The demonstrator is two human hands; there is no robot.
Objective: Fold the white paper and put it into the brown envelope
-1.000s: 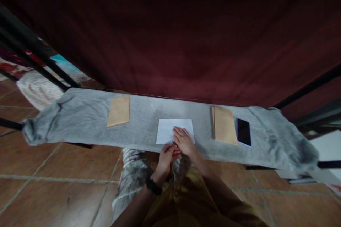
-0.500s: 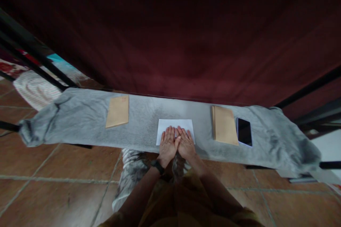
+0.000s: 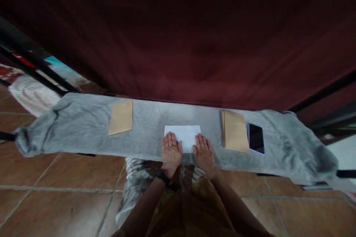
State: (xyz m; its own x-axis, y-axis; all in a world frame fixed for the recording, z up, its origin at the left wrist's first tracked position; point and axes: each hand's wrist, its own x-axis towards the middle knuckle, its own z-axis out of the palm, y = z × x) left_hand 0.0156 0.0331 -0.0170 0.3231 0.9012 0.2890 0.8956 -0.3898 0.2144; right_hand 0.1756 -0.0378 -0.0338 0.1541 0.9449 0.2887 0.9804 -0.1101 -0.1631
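Observation:
A white sheet of paper [image 3: 185,139] lies flat on a grey cloth-covered bench [image 3: 150,126] in front of me. My left hand [image 3: 171,151] rests flat over its left part, fingers stretched out and pointing away from me. Over the right edge of the paper lies my right hand [image 3: 204,152], palm down with its fingers extended. The hands are apart, and the middle of the paper shows between them. Neither hand grips anything. Whether the paper is folded cannot be made out.
A brown envelope [image 3: 121,117] lies to the left on the cloth. At the right are stacked brown envelopes [image 3: 236,131] beside a dark-screened phone [image 3: 256,139]. A dark red curtain [image 3: 178,44] hangs behind the bench, and black metal bars [image 3: 325,90] flank it.
My hands were side by side and touching at the middle of the paper. They have slid apart, left hand leftward and right hand rightward, uncovering the paper's middle.

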